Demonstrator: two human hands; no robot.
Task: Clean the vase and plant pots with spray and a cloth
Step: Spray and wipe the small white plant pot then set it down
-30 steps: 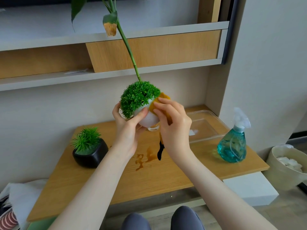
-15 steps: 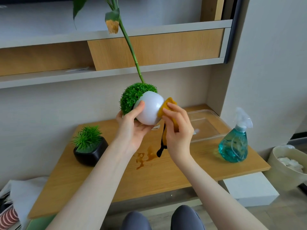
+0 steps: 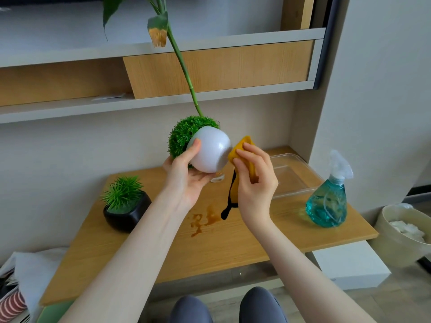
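Both hands mid-frame: left hand (image 3: 186, 180) cups a round glossy white ceramic pot (image 3: 210, 149) with a fuzzy green plant ball, now tipped further sideways than before, base facing right. Right hand (image 3: 254, 183) pinches a folded mustard-yellow cloth (image 3: 240, 150) against that base. Teal plastic spray bottle (image 3: 327, 203) stands at right on the wooden table (image 3: 163, 248).

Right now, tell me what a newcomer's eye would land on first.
The white round pot with its green plant ball, tipped sideways in the left hand above the wooden table. Next, the yellow cloth the right hand presses to its base, and the teal spray bottle standing at right.
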